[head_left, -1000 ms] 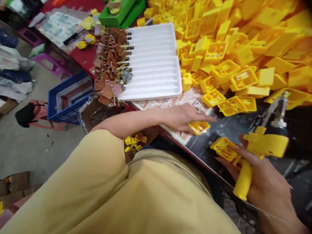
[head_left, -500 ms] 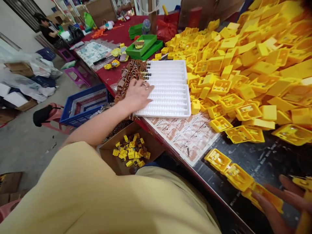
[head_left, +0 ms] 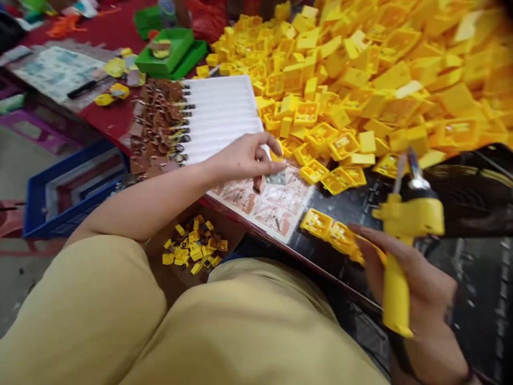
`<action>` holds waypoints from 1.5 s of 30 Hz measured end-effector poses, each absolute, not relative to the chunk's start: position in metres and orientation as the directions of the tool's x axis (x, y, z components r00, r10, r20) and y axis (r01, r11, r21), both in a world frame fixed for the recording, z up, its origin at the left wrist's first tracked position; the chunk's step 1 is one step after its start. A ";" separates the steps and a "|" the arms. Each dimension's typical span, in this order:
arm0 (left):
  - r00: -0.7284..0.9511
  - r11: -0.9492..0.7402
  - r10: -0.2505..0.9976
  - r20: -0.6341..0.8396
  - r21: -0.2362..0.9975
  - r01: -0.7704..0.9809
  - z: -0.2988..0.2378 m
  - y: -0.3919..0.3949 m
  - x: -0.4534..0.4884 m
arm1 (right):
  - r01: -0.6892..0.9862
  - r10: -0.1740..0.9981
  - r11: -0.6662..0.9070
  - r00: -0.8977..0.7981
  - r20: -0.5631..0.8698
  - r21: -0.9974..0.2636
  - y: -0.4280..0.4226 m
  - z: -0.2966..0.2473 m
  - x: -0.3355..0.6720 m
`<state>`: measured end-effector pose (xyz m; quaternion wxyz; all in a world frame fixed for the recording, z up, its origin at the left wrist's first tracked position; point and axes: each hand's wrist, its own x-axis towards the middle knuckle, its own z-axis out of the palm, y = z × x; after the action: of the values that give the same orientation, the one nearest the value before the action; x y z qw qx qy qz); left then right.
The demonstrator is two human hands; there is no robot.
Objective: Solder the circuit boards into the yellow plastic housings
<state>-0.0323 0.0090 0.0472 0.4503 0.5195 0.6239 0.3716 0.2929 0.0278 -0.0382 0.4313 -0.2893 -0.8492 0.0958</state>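
Observation:
My left hand (head_left: 244, 158) hovers over the patterned sheet (head_left: 272, 206) at the near edge of the white tray (head_left: 220, 115), fingers pinched on a small greenish circuit board (head_left: 276, 178). My right hand (head_left: 404, 272) grips the handle of a yellow electric screwdriver (head_left: 401, 240), tip pointing up, and its fingers reach toward yellow plastic housings (head_left: 331, 230) lying on the black mat (head_left: 473, 198). A large heap of yellow housings (head_left: 360, 75) fills the table beyond.
Brown circuit boards (head_left: 158, 125) are piled left of the white tray. A cardboard box of small yellow parts (head_left: 192, 248) sits below the table edge. A blue crate (head_left: 68, 184) stands on the left, green trays (head_left: 170, 51) at the back.
My left hand left the brown boards by the tray and came back over the patterned sheet with a small board pinched. My right hand rose into view gripping the screwdriver.

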 end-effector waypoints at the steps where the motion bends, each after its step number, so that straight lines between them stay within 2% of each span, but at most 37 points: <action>1: 0.002 0.243 0.968 -0.252 0.937 0.253 0.042 0.012 -0.015 | 0.376 0.544 0.836 -0.480 0.688 -0.399 0.026 -0.035 0.286; 4: 0.121 0.398 0.904 -0.411 0.910 0.119 0.028 0.018 0.025 | 0.304 0.474 0.880 -0.525 0.707 -0.364 0.025 -0.032 0.266; 7: 0.266 0.517 0.826 -0.497 0.856 -0.009 0.017 0.021 0.042 | 0.277 0.439 0.898 -0.510 0.740 -0.342 0.027 -0.029 0.257; 9: 0.371 0.562 0.785 -0.496 0.822 -0.090 0.010 0.020 0.038 | 0.305 0.478 0.877 -0.461 0.748 -0.372 0.027 -0.027 0.256; 11: 0.431 0.532 0.789 -0.438 0.838 -0.121 0.005 0.016 0.025 | 0.331 0.565 0.824 -0.407 0.718 -0.460 0.026 -0.024 0.258; 15: 0.492 0.317 0.828 -0.268 0.948 -0.017 -0.001 0.003 0.002 | 0.242 0.720 0.687 -0.353 0.597 -0.685 0.025 -0.020 0.261; 19: 0.366 0.082 0.922 -0.128 0.987 0.137 -0.010 -0.009 0.009 | 0.067 0.831 0.514 -0.288 0.477 -0.855 0.023 -0.022 0.257; 21: 0.236 -0.064 0.972 0.009 0.972 0.225 -0.017 -0.013 0.021 | 0.058 0.846 0.493 -0.263 0.463 -0.868 0.020 -0.022 0.253; 23: 0.098 -0.234 0.972 0.214 0.927 0.293 -0.022 -0.013 0.034 | 0.074 0.842 0.510 -0.246 0.480 -0.857 0.017 -0.022 0.248; 25: -0.007 -0.348 0.931 0.365 0.891 0.291 -0.025 -0.012 0.046 | 0.095 0.830 0.539 -0.231 0.508 -0.837 0.014 -0.021 0.244; 26: -0.045 -0.371 0.918 0.395 0.893 0.254 -0.025 -0.011 0.052 | 0.107 0.823 0.553 -0.222 0.522 -0.826 0.012 -0.021 0.242; 29: -0.128 -0.316 0.939 0.319 0.948 0.047 -0.023 -0.007 0.067 | 0.153 0.798 0.597 -0.214 0.563 -0.787 0.008 -0.025 0.237; 32: -0.122 -0.117 0.989 0.088 0.960 -0.255 -0.018 -0.003 0.075 | 0.208 0.761 0.646 -0.240 0.602 -0.734 0.006 -0.032 0.236; 34: -0.068 0.005 0.997 -0.031 0.937 -0.350 -0.014 0.000 0.070 | 0.234 0.730 0.682 -0.285 0.622 -0.693 0.008 -0.037 0.242; 36: -0.015 0.045 0.999 -0.050 0.969 -0.244 -0.008 0.003 0.056 | 0.238 0.696 0.712 -0.362 0.620 -0.661 0.014 -0.040 0.253; 38: 0.072 0.015 0.997 -0.016 1.000 0.016 -0.004 0.007 0.039 | 0.274 0.652 0.747 -0.477 0.590 -0.605 0.023 -0.042 0.266; 41: 0.230 -0.065 0.973 -0.021 0.930 0.361 -0.006 0.010 0.022 | 0.355 0.581 0.806 -0.629 0.517 -0.474 0.036 -0.050 0.278; 45: 0.258 -0.177 0.965 0.036 0.817 0.549 -0.021 0.008 0.026 | 0.390 0.530 0.847 -0.671 0.519 -0.360 0.042 -0.062 0.273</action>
<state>0.0258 0.0082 -0.0208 0.3554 0.7091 0.5339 0.2928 0.2732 0.0424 -0.0622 0.3170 -0.2534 -0.9073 0.1101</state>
